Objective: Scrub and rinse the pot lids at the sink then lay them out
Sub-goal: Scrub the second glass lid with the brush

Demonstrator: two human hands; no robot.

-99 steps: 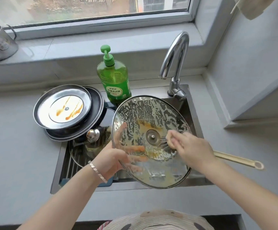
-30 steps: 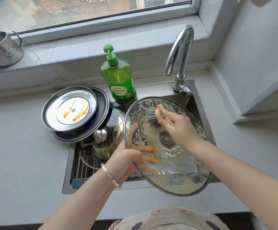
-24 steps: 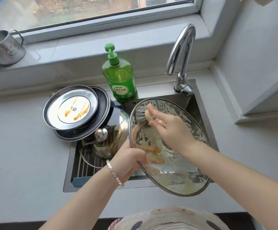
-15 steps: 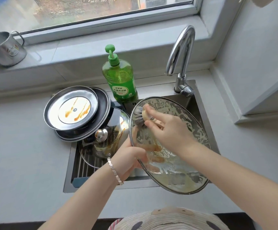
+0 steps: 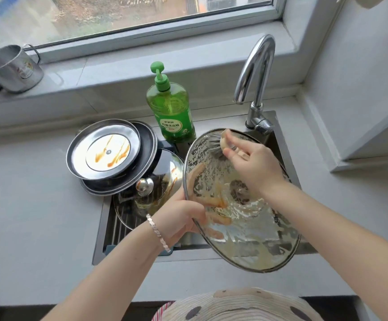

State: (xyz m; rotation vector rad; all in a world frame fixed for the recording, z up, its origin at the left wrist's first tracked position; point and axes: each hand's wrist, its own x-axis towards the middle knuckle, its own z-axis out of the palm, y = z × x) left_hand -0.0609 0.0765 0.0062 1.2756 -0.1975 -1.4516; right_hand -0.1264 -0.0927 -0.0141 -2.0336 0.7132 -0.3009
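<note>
I count one soapy glass lid (image 5: 246,242), one knobbed glass lid (image 5: 162,165), one steel lid (image 5: 108,151), one dark lid (image 5: 150,149), one brush (image 5: 213,144), one soap bottle (image 5: 172,112), one tap (image 5: 255,72), one steel mug (image 5: 12,68)

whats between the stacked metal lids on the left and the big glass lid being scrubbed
In the head view, a glass lid with a shiny knob lies in the sink between the stacked lids and the scrubbed lid, beyond the left hand.

Sudsy glass lid (image 5: 253,239) tilts above the sink (image 5: 98,237), 1 knobbed lid (image 5: 165,169) inside, seemingly 2 stained metal lids (image 5: 106,149) stacked beside.
</note>
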